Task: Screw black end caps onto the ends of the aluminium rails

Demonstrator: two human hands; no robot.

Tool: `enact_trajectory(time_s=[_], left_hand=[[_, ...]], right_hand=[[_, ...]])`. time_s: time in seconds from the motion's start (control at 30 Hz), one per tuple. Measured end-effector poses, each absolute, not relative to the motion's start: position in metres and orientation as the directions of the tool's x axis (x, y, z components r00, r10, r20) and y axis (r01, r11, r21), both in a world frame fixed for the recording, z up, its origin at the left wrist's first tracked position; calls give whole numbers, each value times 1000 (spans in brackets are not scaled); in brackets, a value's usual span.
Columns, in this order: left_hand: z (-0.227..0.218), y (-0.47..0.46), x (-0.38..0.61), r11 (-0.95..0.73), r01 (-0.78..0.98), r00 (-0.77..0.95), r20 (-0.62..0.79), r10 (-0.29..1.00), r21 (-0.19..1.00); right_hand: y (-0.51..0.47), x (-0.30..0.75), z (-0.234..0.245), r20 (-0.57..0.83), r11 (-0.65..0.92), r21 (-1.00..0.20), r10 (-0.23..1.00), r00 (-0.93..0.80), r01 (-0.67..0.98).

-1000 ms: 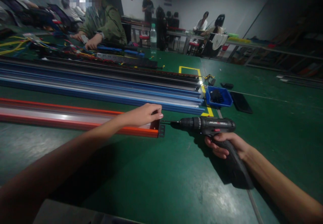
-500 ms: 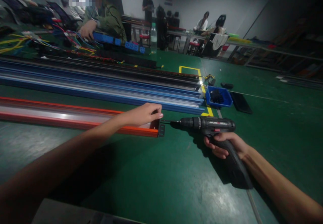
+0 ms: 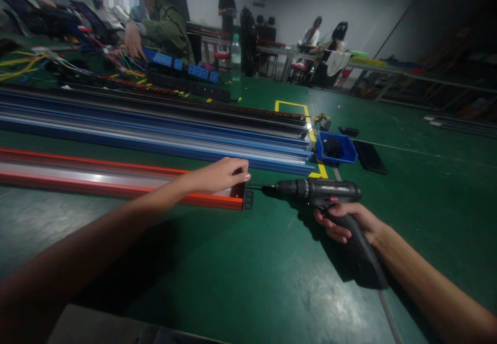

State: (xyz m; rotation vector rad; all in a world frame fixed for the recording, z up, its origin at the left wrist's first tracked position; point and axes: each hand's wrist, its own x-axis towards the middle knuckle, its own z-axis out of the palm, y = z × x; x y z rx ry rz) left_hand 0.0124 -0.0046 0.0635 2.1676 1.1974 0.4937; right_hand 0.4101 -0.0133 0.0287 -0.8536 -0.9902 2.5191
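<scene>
A long orange metal channel (image 3: 128, 190) lies across the left of the green surface, with a black end cap (image 3: 248, 199) at its right end. My left hand (image 3: 223, 173) rests over that end, its fingers curled and closed on the cap; the fingertips are partly hidden. A black cordless drill (image 3: 334, 191) is in my right hand (image 3: 349, 222), which is wrapped round its handle. The drill points left, and its long thin bit reaches the end cap beside my left fingertips. Whether the bit sits in a screw is too small to tell.
Several blue and black channels (image 3: 163, 132) lie behind the orange one. A blue bin (image 3: 345, 150) with black parts stands near their right ends. A co-worker's hand (image 3: 134, 41) is at a blue strip (image 3: 202, 72); a bottle (image 3: 236, 57) and loose wires (image 3: 42, 57) are nearby.
The co-worker's blue strip has shifted slightly to the left, along with the dark piece below it. My hands, the drill and the orange channel look practically unchanged.
</scene>
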Motion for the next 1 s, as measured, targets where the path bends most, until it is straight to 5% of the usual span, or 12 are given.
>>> enact_trajectory(time_s=[1.0], left_hand=[[63, -5, 11, -418, 633, 527, 32, 849, 652]], right_hand=[[-12, 410, 29, -405, -730, -679, 464, -788, -80]])
